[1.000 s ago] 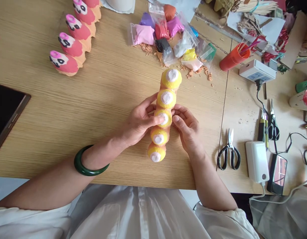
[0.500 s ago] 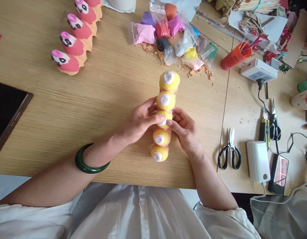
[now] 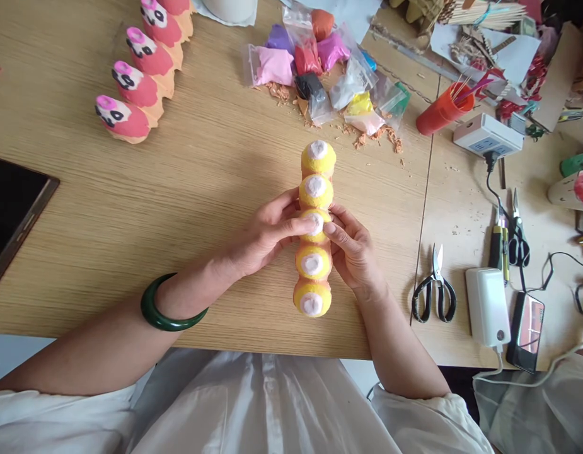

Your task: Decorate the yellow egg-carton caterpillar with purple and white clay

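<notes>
A strip cut from an egg carton, its several bumps coated yellow with a white patch on each, is held upright off the table between both hands. My left hand grips its left side, the thumb lying on the white patch of the middle bump. From the right, my right hand closes on the same strip, its thumb tip on the middle bump's edge. The fingers behind the strip are partly hidden. Farther left stands another carton strip with red bumps, white patches, dark markings and pink rings on top.
Bags of coloured clay lie beyond the strip among orange crumbs. To the right are an orange cup with sticks, a power strip, scissors and a white power bank. A dark tablet sits at left.
The yellow strip has tilted, its near end swinging right and toward my body, so the lower bumps face me more. Both hands keep their hold on it.
</notes>
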A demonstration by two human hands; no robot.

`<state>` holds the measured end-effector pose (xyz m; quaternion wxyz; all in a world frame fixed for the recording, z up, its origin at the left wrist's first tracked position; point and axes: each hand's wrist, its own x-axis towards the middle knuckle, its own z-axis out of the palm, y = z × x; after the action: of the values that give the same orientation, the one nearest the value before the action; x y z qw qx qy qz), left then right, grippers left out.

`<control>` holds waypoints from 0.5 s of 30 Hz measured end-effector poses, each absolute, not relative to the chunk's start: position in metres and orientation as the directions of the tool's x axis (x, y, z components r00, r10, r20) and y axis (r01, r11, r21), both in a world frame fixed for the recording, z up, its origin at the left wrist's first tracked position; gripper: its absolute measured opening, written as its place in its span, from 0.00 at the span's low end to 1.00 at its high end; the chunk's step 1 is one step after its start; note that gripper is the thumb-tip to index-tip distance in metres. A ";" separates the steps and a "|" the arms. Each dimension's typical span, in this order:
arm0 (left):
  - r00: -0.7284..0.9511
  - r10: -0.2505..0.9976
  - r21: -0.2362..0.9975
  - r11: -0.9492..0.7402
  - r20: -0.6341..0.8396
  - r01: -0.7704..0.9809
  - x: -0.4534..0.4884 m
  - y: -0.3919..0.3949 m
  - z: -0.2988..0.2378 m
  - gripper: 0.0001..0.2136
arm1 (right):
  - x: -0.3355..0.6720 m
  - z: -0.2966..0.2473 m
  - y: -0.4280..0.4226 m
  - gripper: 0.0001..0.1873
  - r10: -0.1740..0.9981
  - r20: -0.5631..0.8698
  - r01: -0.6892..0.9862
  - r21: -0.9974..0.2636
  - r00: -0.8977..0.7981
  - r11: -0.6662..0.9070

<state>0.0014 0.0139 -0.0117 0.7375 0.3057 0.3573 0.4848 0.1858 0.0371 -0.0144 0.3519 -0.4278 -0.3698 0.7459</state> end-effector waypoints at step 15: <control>0.256 0.940 0.831 0.324 -0.227 -0.452 0.000 0.014 -0.014 0.22 | 0.181 -0.016 0.034 0.26 0.868 -0.334 -0.212 -0.879 -0.368 -0.428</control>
<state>0.0002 0.0136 -0.0142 0.7224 0.3255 0.3744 0.4816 0.1815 0.0340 -0.0160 0.3693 -0.4241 -0.3868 0.7309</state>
